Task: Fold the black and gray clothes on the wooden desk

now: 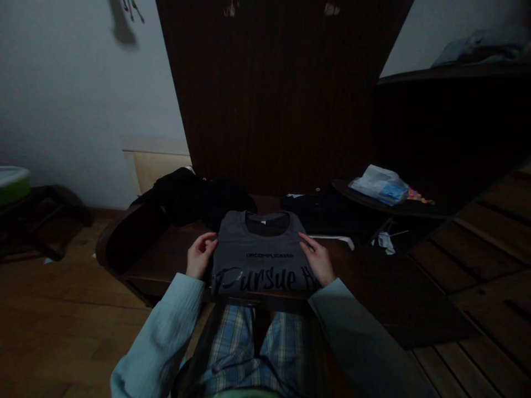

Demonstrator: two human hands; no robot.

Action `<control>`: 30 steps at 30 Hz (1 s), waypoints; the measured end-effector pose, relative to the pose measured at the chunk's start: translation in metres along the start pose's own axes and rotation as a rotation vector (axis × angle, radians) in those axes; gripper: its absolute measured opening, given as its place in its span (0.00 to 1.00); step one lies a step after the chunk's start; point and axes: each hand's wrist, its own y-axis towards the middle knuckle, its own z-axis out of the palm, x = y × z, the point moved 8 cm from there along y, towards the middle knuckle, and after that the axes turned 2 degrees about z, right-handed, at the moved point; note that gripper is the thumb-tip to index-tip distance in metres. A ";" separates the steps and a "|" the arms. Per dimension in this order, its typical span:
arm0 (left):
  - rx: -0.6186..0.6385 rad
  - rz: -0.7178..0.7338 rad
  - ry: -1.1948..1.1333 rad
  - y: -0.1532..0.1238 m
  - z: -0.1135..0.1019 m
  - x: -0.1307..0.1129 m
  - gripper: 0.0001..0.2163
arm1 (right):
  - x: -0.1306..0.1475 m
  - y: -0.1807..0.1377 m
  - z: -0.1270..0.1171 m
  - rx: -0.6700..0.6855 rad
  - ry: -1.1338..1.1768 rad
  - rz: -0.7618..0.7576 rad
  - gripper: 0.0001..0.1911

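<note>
A grey T-shirt (265,243) lies folded into a neat rectangle on the dark wooden bench, its round collar pointing away from me. Black lettering runs across its front: "UNCOMPLICATED" above larger "Pursue" script. At the shirt's left edge, my left hand (201,256) has its fingers curled and pinched on the cloth. My right hand (318,260) grips the opposite edge between thumb and fingers. The undersides of both grips are hidden. The shirt's near end reaches the front of the bench.
Dark clothing (182,193) is heaped at the bench's (141,260) left end. More dark cloth (327,213) lies behind the shirt, near a white strip (332,239). A plastic tissue pack (379,185) rests on a rounded shelf at right. A stool (37,221) stands far left.
</note>
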 end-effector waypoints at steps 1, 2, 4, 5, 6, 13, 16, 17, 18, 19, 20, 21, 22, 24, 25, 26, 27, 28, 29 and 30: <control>-0.048 0.025 0.037 0.000 -0.006 -0.001 0.17 | -0.001 0.000 -0.001 -0.010 -0.004 0.001 0.21; -0.072 0.034 0.065 0.001 -0.011 -0.002 0.17 | -0.002 0.001 -0.001 -0.007 -0.010 0.007 0.20; -0.057 0.009 0.080 0.001 -0.014 0.001 0.17 | -0.005 0.002 0.002 0.031 -0.009 0.037 0.18; -0.024 -0.014 0.073 0.002 -0.013 0.004 0.17 | -0.006 0.002 0.004 0.057 0.003 0.053 0.18; 0.013 -0.038 0.064 0.003 -0.010 0.006 0.17 | -0.006 0.003 0.006 0.080 0.020 0.064 0.18; 0.238 -0.300 -0.040 0.021 0.026 0.026 0.22 | 0.003 0.020 0.004 0.295 0.085 0.130 0.18; 0.298 -0.368 -0.069 0.031 0.040 0.028 0.22 | -0.002 0.036 0.006 0.344 0.129 0.271 0.16; 0.307 -0.370 -0.075 0.033 0.043 0.027 0.22 | -0.003 0.041 0.006 0.308 0.144 0.291 0.15; 0.305 -0.365 -0.080 0.035 0.045 0.026 0.23 | -0.002 0.047 0.004 0.247 0.151 0.292 0.14; 0.298 -0.354 -0.082 0.037 0.046 0.024 0.23 | -0.001 0.051 0.001 0.169 0.145 0.276 0.14; 0.290 -0.339 -0.080 0.037 0.046 0.022 0.24 | 0.000 0.053 -0.002 0.081 0.128 0.248 0.14; 0.282 -0.320 -0.076 0.037 0.046 0.021 0.24 | 0.002 0.053 -0.006 -0.002 0.103 0.212 0.15; 0.275 -0.301 -0.070 0.037 0.045 0.019 0.24 | 0.004 0.052 -0.008 -0.069 0.076 0.173 0.15; 0.262 -0.259 -0.055 0.037 0.044 0.017 0.24 | 0.009 0.047 -0.011 -0.136 0.037 0.105 0.15; 0.256 -0.241 -0.046 0.037 0.043 0.016 0.23 | 0.010 0.045 -0.010 -0.137 0.028 0.081 0.15; 0.251 -0.223 -0.037 0.038 0.041 0.016 0.23 | 0.011 0.043 -0.009 -0.121 0.027 0.063 0.14; 0.241 -0.203 -0.026 0.039 0.040 0.016 0.23 | 0.012 0.041 -0.007 -0.098 0.032 0.048 0.14; 0.228 -0.178 -0.011 0.040 0.037 0.016 0.22 | 0.014 0.040 -0.005 -0.079 0.042 0.031 0.13; 0.205 -0.147 0.008 0.042 0.034 0.016 0.22 | 0.015 0.039 -0.004 -0.067 0.053 0.012 0.13; 0.180 -0.116 0.036 0.044 0.031 0.015 0.21 | 0.017 0.039 -0.004 -0.064 0.064 -0.008 0.12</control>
